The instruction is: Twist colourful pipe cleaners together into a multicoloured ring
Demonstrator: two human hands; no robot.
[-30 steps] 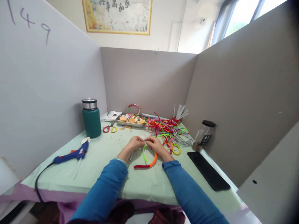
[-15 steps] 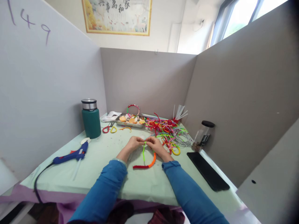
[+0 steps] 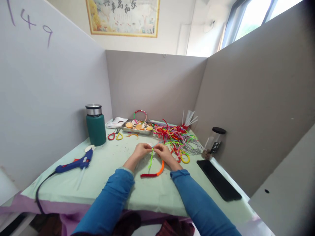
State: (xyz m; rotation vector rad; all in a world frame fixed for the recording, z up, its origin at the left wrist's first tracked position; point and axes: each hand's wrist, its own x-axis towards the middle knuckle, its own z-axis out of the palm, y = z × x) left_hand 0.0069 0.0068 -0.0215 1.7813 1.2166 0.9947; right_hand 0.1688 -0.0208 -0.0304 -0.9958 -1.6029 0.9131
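My left hand (image 3: 142, 151) and my right hand (image 3: 163, 152) meet at the fingertips above the table's middle. Both are closed in a pinch on a bright green pipe cleaner (image 3: 151, 160), whose loose end hangs down between them. From under my right hand curves a fuzzy strip, with an orange part (image 3: 161, 168) leading into a dark red part (image 3: 148, 175) that points left. Its upper end is hidden by the right fingers, so how it joins the green piece cannot be seen.
Beyond my hands lie a tangled pile of pipe cleaners (image 3: 172, 132) and a metal tray (image 3: 144, 131) of shells or discs. Red-and-yellow scissors (image 3: 185, 158) lie right. On the left are a green flask (image 3: 95, 130) and a blue glue gun (image 3: 75, 165); a black phone (image 3: 219, 180) lies right.
The green pipe cleaner's hanging end has swung slightly left. Both hands keep their pinch in nearly the same place, and the red end has barely shifted.
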